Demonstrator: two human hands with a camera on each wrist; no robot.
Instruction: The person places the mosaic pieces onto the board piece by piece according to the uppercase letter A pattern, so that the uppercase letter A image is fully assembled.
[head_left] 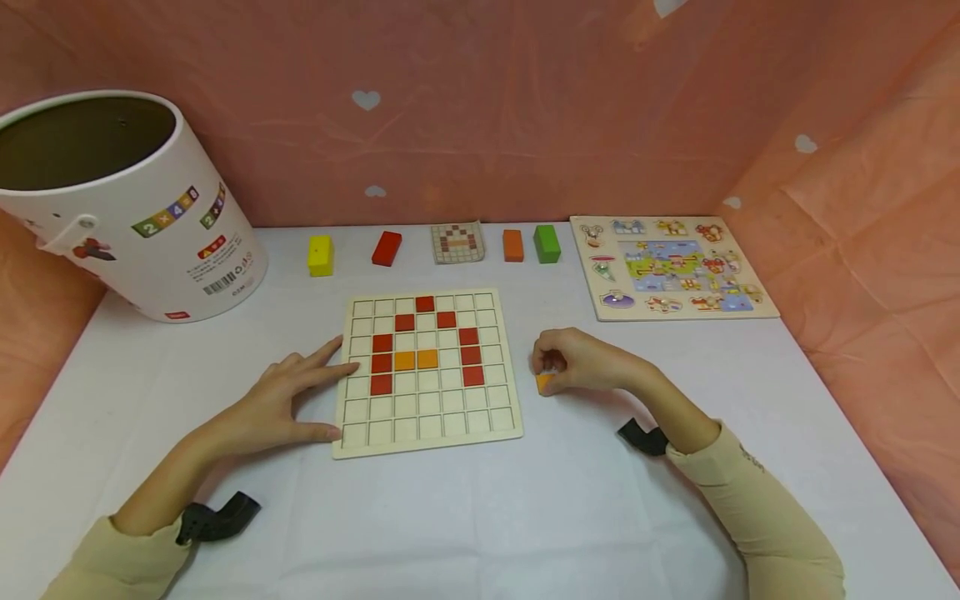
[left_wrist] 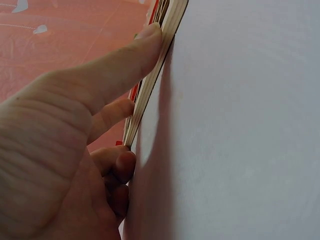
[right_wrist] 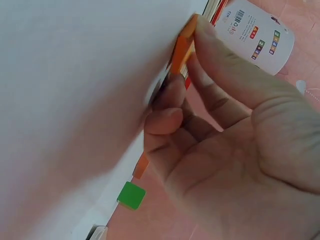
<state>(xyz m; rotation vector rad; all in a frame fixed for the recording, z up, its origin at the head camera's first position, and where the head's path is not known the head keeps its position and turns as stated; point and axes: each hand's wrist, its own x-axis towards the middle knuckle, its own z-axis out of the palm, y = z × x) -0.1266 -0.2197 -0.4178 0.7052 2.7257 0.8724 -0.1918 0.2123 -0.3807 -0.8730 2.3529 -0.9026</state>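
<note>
A wooden grid board [head_left: 429,404] lies on the table, with several red tiles [head_left: 382,362] set in an arched outline and two orange tiles [head_left: 416,360] side by side within it. Along the board's left edge, my left hand [head_left: 270,407] spreads its fingers, thumb and fingertips touching the rim; the left wrist view shows the thumb [left_wrist: 125,65] against the layered wooden edge. To the right of the board, my right hand [head_left: 588,360] pinches a small orange tile [right_wrist: 183,47] between thumb and fingers, low over the white cloth.
Along the back stand a yellow block [head_left: 320,256], a red block [head_left: 387,248], a pattern card [head_left: 457,242], an orange block [head_left: 513,246] and a green block [head_left: 547,244]. A large white bucket [head_left: 202,242] is at back left, a picture puzzle board [head_left: 611,287] at back right.
</note>
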